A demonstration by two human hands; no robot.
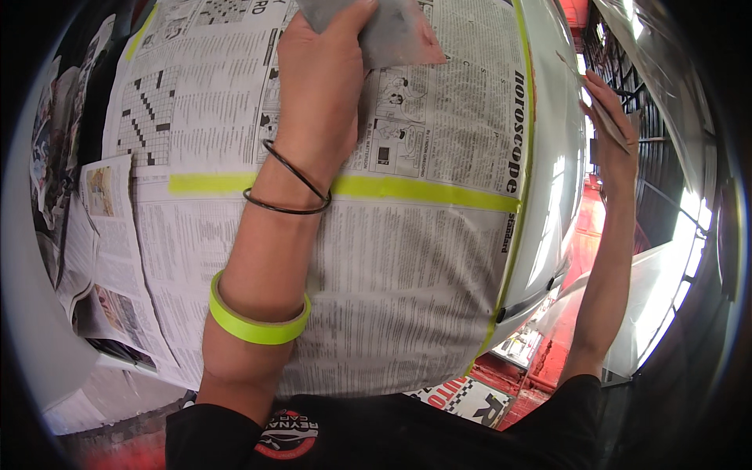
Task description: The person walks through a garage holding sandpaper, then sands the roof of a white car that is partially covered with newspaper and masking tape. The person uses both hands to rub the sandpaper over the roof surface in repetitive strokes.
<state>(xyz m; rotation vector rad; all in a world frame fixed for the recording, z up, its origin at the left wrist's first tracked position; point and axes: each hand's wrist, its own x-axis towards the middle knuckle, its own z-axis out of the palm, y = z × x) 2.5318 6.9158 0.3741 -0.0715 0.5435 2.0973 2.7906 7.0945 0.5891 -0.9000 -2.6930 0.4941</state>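
My left hand (321, 86) is closed, thumb on top, on a thin grey sheet (395, 35) with a pinkish corner, over newspaper (407, 266). The sheet's far end is cut off by the picture's top edge. A roll of yellow-green masking tape (262, 333) rings my left forearm, and a black cord bracelet (301, 210) hangs at the wrist. Off to the far right my raised right hand (615, 149) grips a flat grey-brown piece (619, 124) beside the pale car body panel (554, 141); its exact kind is unclear.
Yellow-green tape strips (431, 194) cross the newspaper and run along its right edge. Looser newspaper sheets (110, 258) overlap at the left. Beyond the panel hang clear plastic sheeting (650, 290) and dark metal racks (627, 55). A checkered sign (470, 395) lies low behind.
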